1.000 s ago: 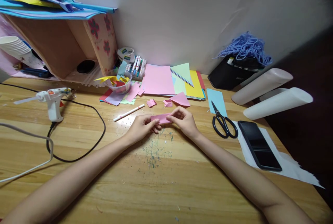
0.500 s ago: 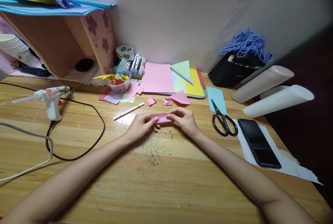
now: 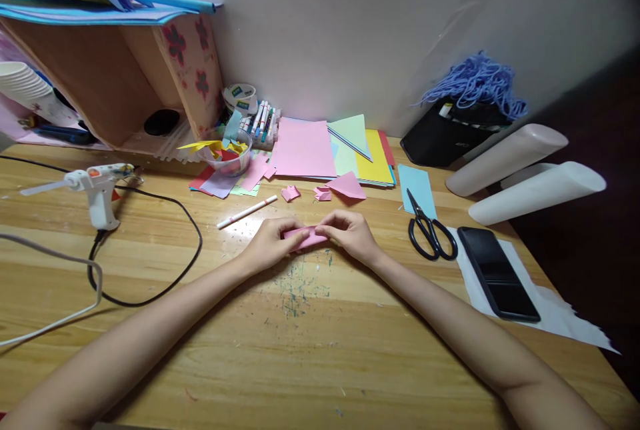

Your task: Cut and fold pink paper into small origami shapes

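Observation:
Between my two hands is a narrow piece of folded pink paper [image 3: 309, 241], low over the wooden table. My left hand [image 3: 273, 242] grips its left end, thumb lying along the top. At the right end my right hand [image 3: 347, 233] pinches the paper between thumb and fingers. Just beyond sit two small folded pink paper pieces [image 3: 290, 193] and a larger pink paper scrap [image 3: 348, 186]. A white marker [image 3: 247, 212] lies left of them. Some of my fingertips are hidden behind the paper.
Scissors [image 3: 430, 230] lie at the right on blue paper, near a black phone [image 3: 497, 275]. A glue gun [image 3: 100, 193] with looping cables stands left. At the back are a bowl of scraps [image 3: 227, 162], coloured paper sheets [image 3: 306, 150], a black pouch [image 3: 440, 133] and white tubes [image 3: 537, 191].
The pink strip has tipped and turned slightly, its left end nearer to me. My left thumb now lies farther over it, and the right fingers have shifted inward a little.

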The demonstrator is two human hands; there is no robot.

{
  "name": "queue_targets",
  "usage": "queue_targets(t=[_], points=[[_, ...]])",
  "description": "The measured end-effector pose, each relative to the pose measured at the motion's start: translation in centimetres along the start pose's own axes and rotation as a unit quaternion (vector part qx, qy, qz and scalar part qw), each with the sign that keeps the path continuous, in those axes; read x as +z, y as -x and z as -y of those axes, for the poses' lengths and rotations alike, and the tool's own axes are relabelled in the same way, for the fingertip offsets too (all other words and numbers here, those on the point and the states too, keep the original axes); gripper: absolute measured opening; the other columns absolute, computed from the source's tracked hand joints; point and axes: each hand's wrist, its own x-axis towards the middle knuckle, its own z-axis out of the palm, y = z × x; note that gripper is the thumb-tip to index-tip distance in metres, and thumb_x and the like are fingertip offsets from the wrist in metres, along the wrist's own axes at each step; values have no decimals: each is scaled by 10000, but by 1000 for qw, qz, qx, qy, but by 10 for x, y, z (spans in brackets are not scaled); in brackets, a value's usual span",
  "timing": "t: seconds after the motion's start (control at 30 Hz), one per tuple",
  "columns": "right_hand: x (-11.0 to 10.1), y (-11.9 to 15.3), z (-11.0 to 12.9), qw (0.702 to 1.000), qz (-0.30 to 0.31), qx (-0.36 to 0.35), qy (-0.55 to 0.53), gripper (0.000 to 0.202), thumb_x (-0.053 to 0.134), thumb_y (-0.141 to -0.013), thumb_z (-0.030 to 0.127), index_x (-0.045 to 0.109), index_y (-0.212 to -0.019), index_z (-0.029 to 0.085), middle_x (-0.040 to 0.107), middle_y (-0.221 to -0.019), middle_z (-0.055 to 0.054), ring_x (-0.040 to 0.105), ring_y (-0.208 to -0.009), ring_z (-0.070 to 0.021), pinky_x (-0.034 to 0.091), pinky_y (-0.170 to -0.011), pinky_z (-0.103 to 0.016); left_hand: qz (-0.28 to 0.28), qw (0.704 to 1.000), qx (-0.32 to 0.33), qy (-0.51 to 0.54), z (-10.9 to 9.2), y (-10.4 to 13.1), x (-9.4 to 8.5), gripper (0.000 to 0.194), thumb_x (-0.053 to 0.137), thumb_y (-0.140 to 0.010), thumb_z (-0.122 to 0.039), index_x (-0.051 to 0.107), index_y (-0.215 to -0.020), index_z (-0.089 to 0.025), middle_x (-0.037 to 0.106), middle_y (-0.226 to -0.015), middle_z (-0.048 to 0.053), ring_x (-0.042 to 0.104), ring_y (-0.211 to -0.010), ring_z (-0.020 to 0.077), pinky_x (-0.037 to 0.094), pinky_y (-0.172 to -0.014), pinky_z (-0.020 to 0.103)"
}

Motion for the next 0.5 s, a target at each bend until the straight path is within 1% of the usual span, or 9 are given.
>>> queue_targets(t=[0.1,0.23,0.3,0.4,0.5], points=[[2,0,2,1000,4,11,-12,180,685,-685,328,625,-695,159,643,-673,-14,581,-622,-132,466,-594,-261,-5,999,22,-35,-1,0,0,331,468,-831,-398,654,-760,-134,604,-616,15,513,-568,124,357,-515,212],[9,3,6,996,52,50,-49,247,721,-642,324,562,-746,167,602,-681,17,560,-600,-111,444,-557,-234,-20,996,50,-74,1,2,1,289,463,-846,-352,632,-750,-138,605,-631,15,497,-569,117,340,-537,211],[11,4,7,993,69,69,-59,270,724,-639,327,525,-731,169,580,-656,30,542,-571,-100,418,-522,-219,-29,993,68,-96,2,3,1,261,465,-848,-324,621,-742,-144,604,-641,12,488,-570,111,334,-551,212],[13,5,7,992,55,77,-78,277,712,-650,338,495,-681,168,570,-631,32,532,-560,-98,407,-522,-220,-35,988,76,-126,1,5,2,242,460,-852,-315,603,-745,-152,592,-645,4,475,-568,106,322,-554,212],[14,4,5,993,20,71,-91,273,730,-628,321,509,-663,164,568,-616,33,524,-556,-94,412,-539,-225,-35,986,62,-149,0,4,3,279,437,-864,-353,567,-715,-156,563,-625,-5,455,-555,105,301,-537,214]])
